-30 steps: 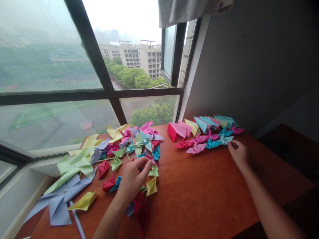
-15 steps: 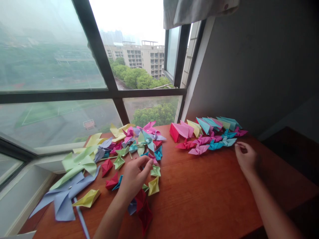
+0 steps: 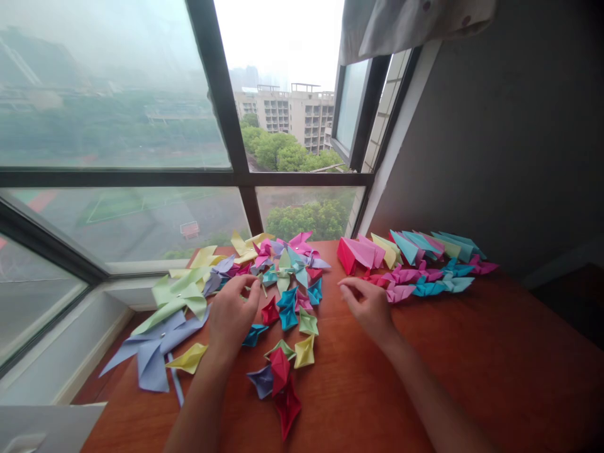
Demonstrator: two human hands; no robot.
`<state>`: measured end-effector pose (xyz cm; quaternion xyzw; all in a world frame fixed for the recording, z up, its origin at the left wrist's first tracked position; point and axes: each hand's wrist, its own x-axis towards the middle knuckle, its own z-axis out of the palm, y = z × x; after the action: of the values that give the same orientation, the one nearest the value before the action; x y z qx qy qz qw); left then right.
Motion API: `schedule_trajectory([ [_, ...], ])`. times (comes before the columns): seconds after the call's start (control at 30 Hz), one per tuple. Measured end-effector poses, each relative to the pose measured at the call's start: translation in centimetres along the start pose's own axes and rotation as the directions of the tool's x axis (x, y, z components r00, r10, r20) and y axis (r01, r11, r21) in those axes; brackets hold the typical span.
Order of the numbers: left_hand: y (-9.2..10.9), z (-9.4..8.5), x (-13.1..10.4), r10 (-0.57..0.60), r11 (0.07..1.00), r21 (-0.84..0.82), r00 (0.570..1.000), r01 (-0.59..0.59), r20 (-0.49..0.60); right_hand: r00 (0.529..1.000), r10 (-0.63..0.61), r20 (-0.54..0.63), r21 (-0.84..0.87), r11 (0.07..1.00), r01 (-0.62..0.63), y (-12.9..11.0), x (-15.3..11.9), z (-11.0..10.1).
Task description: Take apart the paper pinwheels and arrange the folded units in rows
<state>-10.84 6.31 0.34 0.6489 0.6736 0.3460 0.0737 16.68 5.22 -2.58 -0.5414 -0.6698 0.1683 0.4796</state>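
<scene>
My left hand (image 3: 234, 314) is over the left-hand cluster of folded paper. Its thumb and forefinger curl together near a light green pinwheel (image 3: 182, 294), and whatever lies between the fingertips is hidden. My right hand (image 3: 368, 308) hovers at mid-table with thumb and forefinger slightly apart and no object visible in it. Between the hands are small pointed folded-paper shapes: a red one (image 3: 270, 311), blue ones (image 3: 288, 318) and a green one (image 3: 308, 322). A yellow one (image 3: 304, 351) and dark red ones (image 3: 287, 406) lie closer to me.
Paper planes (image 3: 362, 251) stand in a row at the back right, with folded pink and blue shapes (image 3: 428, 287) before them. A lilac pinwheel (image 3: 153, 349) lies at left on the wooden table (image 3: 358, 390). Windows rise behind; a grey wall (image 3: 500, 145) is at right.
My right hand has come left from the far end of the folded row to mid-table. My left hand has shifted back over the cluster, uncovering blue and red shapes. The view has turned left.
</scene>
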Motion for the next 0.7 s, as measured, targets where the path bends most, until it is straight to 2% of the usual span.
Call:
schedule_trajectory([
  [0.1,-0.8,0.2,0.2,-0.012,0.999,0.029,1.0,0.012,0.015,0.995,0.009,0.096,0.047,0.999,-0.013,-0.3,-0.2,3.1],
  [0.2,-1.4,0.6,0.3,0.023,0.997,0.076,0.999,-0.027,0.043,0.994,0.026,0.109,0.038,0.999,-0.031,0.4,-1.2,4.7],
  [0.37,-3.9,0.6,1.2,0.074,0.968,0.243,0.996,-0.058,-0.056,0.992,0.05,0.116,0.058,0.997,-0.057,1.5,-2.2,4.7],
  [0.47,-6.1,-0.1,2.0,0.015,0.949,0.313,0.989,0.032,-0.146,0.992,0.054,0.118,0.067,0.996,-0.062,1.7,-2.2,4.5],
  [0.57,-7.8,-0.7,2.6,-0.053,0.943,0.308,0.973,0.123,-0.226,0.989,0.034,0.146,0.053,0.998,-0.042,1.7,-2.1,4.6],
  [0.7,-8.6,-0.6,3.0,-0.086,0.936,0.32,0.978,0.145,-0.192,0.985,0.022,0.174,0.043,0.999,-0.03,1.6,-2.1,4.7],
])
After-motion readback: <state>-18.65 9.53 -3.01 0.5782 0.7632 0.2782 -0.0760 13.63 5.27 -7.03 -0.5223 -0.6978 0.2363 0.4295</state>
